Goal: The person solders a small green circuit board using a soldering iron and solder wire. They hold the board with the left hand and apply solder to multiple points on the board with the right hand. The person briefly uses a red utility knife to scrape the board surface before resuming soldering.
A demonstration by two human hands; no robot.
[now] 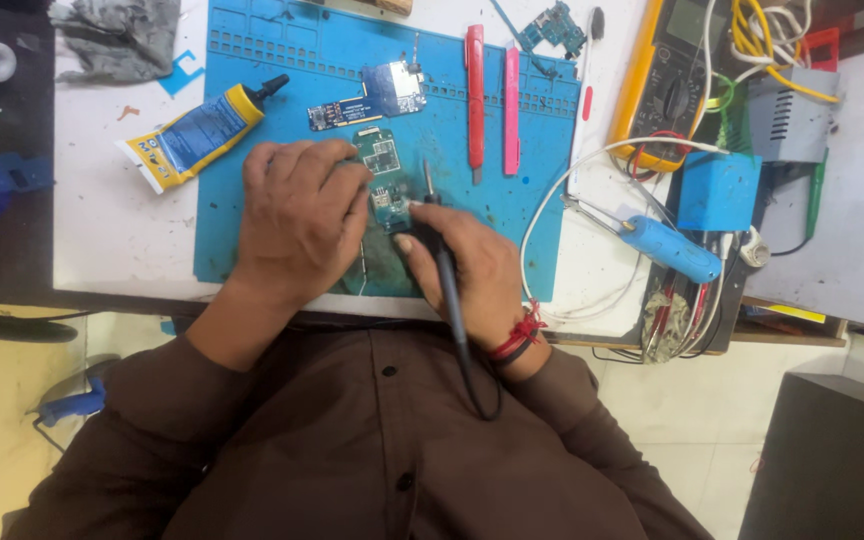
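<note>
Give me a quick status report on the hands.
Left hand pressing down green circuit board. Right hand gripping black soldering iron, tip on board. Nothing blocking; red cutter lies apart.

Colours on the repair bench

A green circuit board [384,172] is seen on a blue mat [252,150]; a black soldering iron [444,265], two red-pink tools [492,95], a yellow-and-blue glue tube [197,135], a yellow multimeter [667,80] and brown sleeves [352,440] are shown.
</note>
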